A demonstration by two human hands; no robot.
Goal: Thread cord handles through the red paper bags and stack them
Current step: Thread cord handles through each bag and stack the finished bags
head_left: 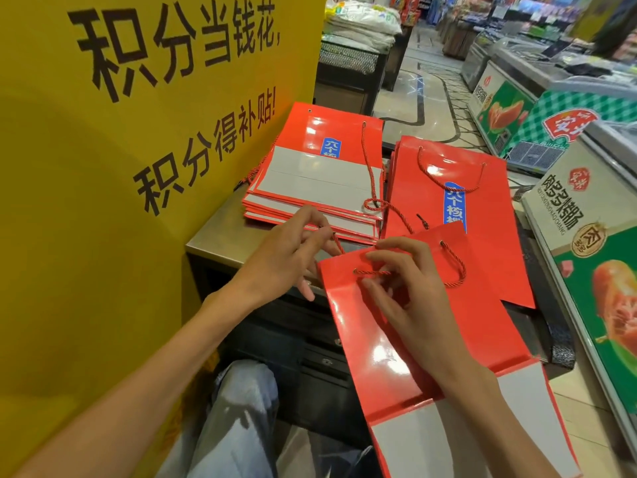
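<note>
Supermarket: chest freezers [524, 69] along tiled aisle [427, 94], stacked goods [362, 25], yellow promo sign [138, 98].

Glossy red coated paper on the flat bag [413, 339], bright with ceiling glare; matt grey-white board at its folded base. Twisted red-and-black cord [455, 270] through metal eyelets. Same shiny finish on both bag stacks [320, 174]. Dull brushed metal for the counter top [213, 236]; matt yellow sign panel [103, 201]; faded blue denim [238, 408] below.
</note>
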